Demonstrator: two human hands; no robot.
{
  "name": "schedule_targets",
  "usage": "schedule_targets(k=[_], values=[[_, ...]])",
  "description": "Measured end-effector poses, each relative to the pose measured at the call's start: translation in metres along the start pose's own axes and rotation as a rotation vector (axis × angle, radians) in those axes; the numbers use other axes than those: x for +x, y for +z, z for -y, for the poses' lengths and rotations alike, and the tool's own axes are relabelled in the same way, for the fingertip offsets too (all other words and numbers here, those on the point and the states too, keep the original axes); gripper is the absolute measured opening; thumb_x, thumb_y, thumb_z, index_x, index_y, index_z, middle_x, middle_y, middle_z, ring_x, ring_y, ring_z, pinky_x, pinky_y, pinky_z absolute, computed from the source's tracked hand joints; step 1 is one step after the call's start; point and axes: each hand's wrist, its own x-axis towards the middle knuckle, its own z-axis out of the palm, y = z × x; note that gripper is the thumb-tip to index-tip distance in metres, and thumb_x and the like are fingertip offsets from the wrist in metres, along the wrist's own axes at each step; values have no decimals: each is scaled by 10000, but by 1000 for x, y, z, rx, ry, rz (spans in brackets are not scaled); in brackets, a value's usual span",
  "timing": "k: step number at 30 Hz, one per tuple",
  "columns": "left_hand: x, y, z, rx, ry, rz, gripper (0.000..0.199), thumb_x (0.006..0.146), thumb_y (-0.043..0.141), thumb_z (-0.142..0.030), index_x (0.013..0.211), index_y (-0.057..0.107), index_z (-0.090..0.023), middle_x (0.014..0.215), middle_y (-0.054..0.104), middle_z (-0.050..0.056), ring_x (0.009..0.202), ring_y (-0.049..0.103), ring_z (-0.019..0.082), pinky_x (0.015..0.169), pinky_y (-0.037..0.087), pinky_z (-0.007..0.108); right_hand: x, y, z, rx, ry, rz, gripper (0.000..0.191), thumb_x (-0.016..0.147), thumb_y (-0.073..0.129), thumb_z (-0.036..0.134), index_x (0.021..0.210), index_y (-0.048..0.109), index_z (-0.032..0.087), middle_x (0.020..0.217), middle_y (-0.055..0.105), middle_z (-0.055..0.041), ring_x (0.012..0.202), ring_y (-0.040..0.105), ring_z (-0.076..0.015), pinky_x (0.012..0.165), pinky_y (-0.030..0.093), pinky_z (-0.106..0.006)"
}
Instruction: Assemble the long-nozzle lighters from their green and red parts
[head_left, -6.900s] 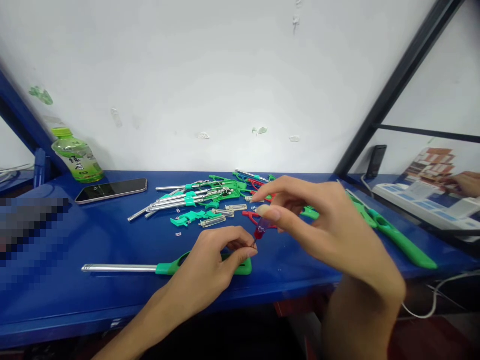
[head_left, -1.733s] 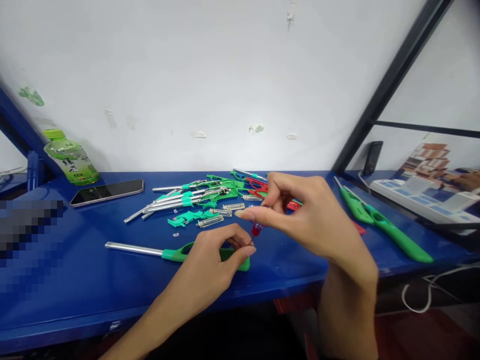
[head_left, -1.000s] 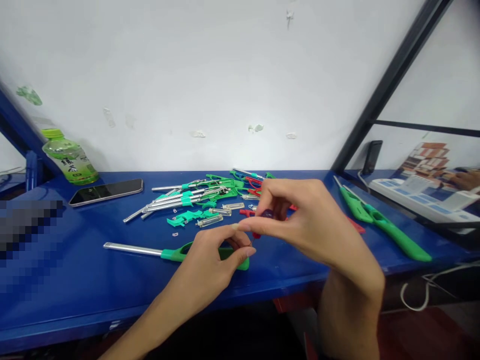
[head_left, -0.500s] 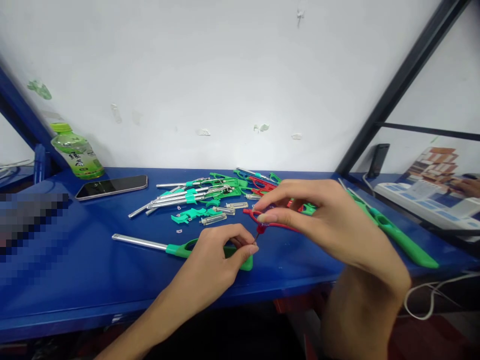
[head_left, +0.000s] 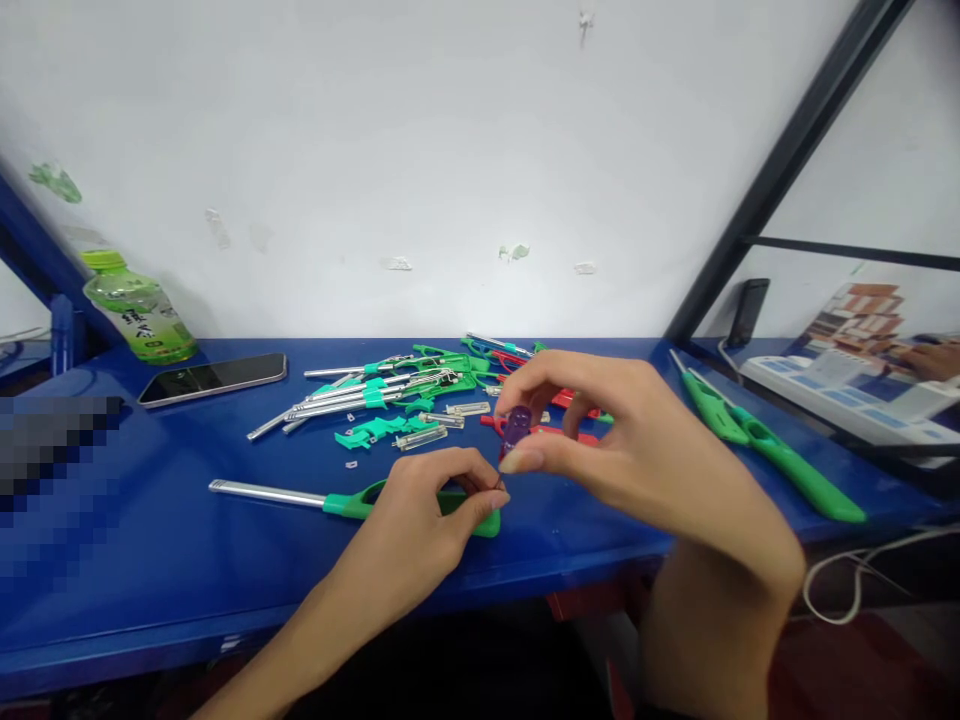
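Note:
My right hand [head_left: 592,425] pinches the dark purple handle of a small screwdriver [head_left: 516,428] between thumb and forefinger, its thin shaft pointing down. My left hand [head_left: 439,510] is closed at the shaft's lower end, thumb and forefinger pressed together there; any small part between them is hidden. Beneath that hand a green long-reach lighter [head_left: 346,505] lies on the blue table, its silver tube pointing left. Its handle end shows past my left thumb. Behind the right fingers are red lighter parts [head_left: 574,402], partly covered.
Farther back lie several green lighter halves with silver tubes [head_left: 352,398], teal plastic pieces [head_left: 371,432] and clear gas tanks [head_left: 420,437]. A phone [head_left: 217,378] and a green bottle [head_left: 142,315] stand at left. Another green lighter [head_left: 799,465] lies at right, beside a white power strip [head_left: 847,400].
My right fingers have shifted on the screwdriver, and its purple handle now shows between them. My left hand keeps its pinch over the lighter. The view has shifted slightly.

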Motion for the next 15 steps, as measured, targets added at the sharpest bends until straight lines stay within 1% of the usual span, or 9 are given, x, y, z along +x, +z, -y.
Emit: schedule_targets(k=[2, 4, 6, 8, 9, 10, 12, 14, 15], values=[[1, 0, 0, -6, -8, 1, 143, 948, 696, -254, 816, 746, -225, 819, 779, -24, 804, 706, 179, 767, 519, 281, -2, -5, 1, 51, -49, 49, 104, 1024, 749, 325, 1080, 809, 261, 1056, 827, 12, 835, 715, -139, 695, 521, -254], [1, 0, 0, -9, -10, -2, 148, 948, 700, -248, 807, 740, -225, 841, 788, -22, 828, 713, 181, 780, 521, 281, -3, -8, 1, 71, -64, 71, 143, 1052, 695, 244, 1110, 824, 264, 1053, 842, 10, 877, 738, -149, 747, 541, -263], [1, 0, 0, -3, -10, -4, 149, 949, 700, -242, 806, 738, -228, 853, 793, -23, 835, 717, 180, 788, 523, 281, -3, -8, 2, 71, -32, 62, 147, 1045, 701, 209, 1059, 837, 263, 1018, 849, 12, 878, 746, -152, 754, 544, -264], [0, 1, 0, 12, -5, -9, 138, 948, 696, -238, 817, 738, -230, 848, 792, -26, 825, 718, 179, 791, 526, 283, -2, -5, 1, 59, 31, 26, 76, 1001, 774, 241, 953, 830, 257, 931, 835, 20, 782, 716, -139, 682, 522, -255], [-1, 1, 0, 19, -1, -11, 133, 947, 694, -237, 822, 736, -230, 845, 790, -26, 824, 719, 180, 794, 528, 285, -1, -3, 1, 47, 64, 6, 89, 972, 817, 282, 891, 808, 247, 856, 809, 27, 715, 679, -129, 630, 498, -252], [-1, 2, 0, 24, 3, -17, 127, 945, 690, -236, 826, 734, -230, 841, 787, -26, 822, 720, 182, 795, 530, 287, -1, -1, 0, 32, 88, -16, 175, 943, 852, 331, 826, 766, 234, 760, 758, 39, 643, 624, -117, 576, 461, -249], [-2, 3, -1, 29, 4, -26, 129, 943, 682, -237, 824, 729, -229, 831, 782, -20, 820, 722, 188, 795, 534, 293, 1, 4, -1, 0, 116, -54, 375, 903, 886, 435, 724, 636, 220, 595, 597, 76, 538, 484, -96, 497, 374, -247], [-2, 3, 0, 27, -7, -29, 146, 941, 679, -243, 803, 722, -227, 833, 784, -11, 828, 726, 197, 793, 538, 300, 3, 7, -2, -31, 116, -74, 501, 906, 868, 509, 681, 523, 224, 529, 463, 97, 501, 383, -87, 465, 305, -249], [-2, 3, 0, 25, -8, -30, 153, 939, 680, -247, 793, 719, -227, 837, 786, -6, 832, 728, 202, 791, 540, 303, 3, 8, -2, -45, 109, -80, 512, 918, 853, 519, 677, 511, 225, 527, 453, 95, 500, 376, -87, 464, 297, -249]])
